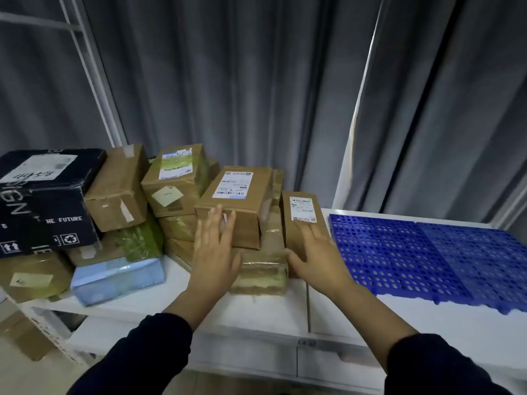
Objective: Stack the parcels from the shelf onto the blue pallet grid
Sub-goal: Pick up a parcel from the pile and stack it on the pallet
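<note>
Head cam: L hand (215, 248) and R hand (315, 253) both holding fingers straight, gripping nothing. R hand resting on end parcel (298, 238) on shelf (176, 285), long axis pointing away; blue pallet grid (427, 252) lying just right, R nearer.

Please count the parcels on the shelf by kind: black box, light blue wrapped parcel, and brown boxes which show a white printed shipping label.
Black cardboard box: 1
Light blue film-wrapped parcel: 1
Brown cardboard boxes with a white printed label: 3
Total: 5
</note>
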